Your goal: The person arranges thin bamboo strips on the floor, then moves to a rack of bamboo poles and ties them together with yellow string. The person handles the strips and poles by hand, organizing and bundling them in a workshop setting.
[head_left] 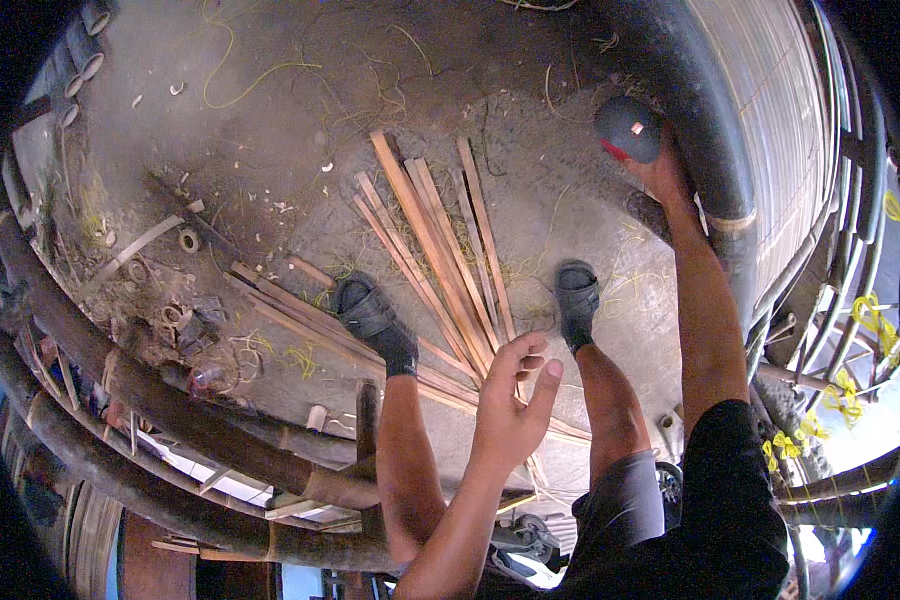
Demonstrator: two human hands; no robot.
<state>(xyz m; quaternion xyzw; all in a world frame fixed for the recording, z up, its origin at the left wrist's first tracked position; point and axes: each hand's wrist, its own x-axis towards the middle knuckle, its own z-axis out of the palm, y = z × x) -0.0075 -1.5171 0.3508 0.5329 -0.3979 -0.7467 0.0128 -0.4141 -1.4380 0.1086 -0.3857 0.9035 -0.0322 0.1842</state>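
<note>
My left hand [513, 405] hovers over the near ends of long wooden strips [440, 240], in front of my legs. Its fingers are loosely curled, the thumb stands apart, and nothing shows in it. Far to the right, my outstretched right hand [663, 180] grips a dark rounded object [630, 128] with a red edge and a small pale label. What kind of object it is, I cannot tell. The fingers on its underside are partly hidden. It is beside a thick dark bamboo pole [715, 110]. The strips fan out on the ground between my sandalled feet.
Thick bamboo poles [150, 400] run across the left side. More narrow strips [310, 318] pass under my left sandal [365, 305]. Cut bamboo rings [188, 240] and scraps lie at left. Yellow ties [875, 325] hang on poles at right; loose yellow strings litter the ground.
</note>
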